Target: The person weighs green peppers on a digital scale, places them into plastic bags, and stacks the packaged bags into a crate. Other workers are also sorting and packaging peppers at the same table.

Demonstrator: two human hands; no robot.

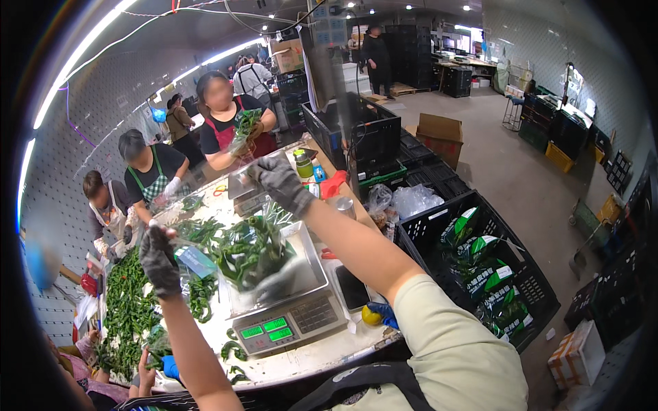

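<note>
My left hand [160, 259], in a grey glove with bare fingertips, is raised over the table beside a clear plastic bag with a blue-green printed part [195, 261]; whether it grips the bag is unclear. Past the scale, near a second metal weighing plate, my gloved right hand [280, 185] is raised with bent fingers; what it holds, if anything, cannot be told. Between my arms, a clear bag of long green peppers [252, 251] is on or just above the metal pan of a digital scale [288, 321]. Loose green peppers [126, 303] cover the table's left side.
Several people stand around the table; one [231, 118] holds a bag of greens. A black crate [529, 277] with packed pepper bags is at the right. Near the table's right edge are a green-capped jar [303, 163], a metal can [345, 206], a dark tablet-like device [352, 287] and a yellow fruit [371, 315].
</note>
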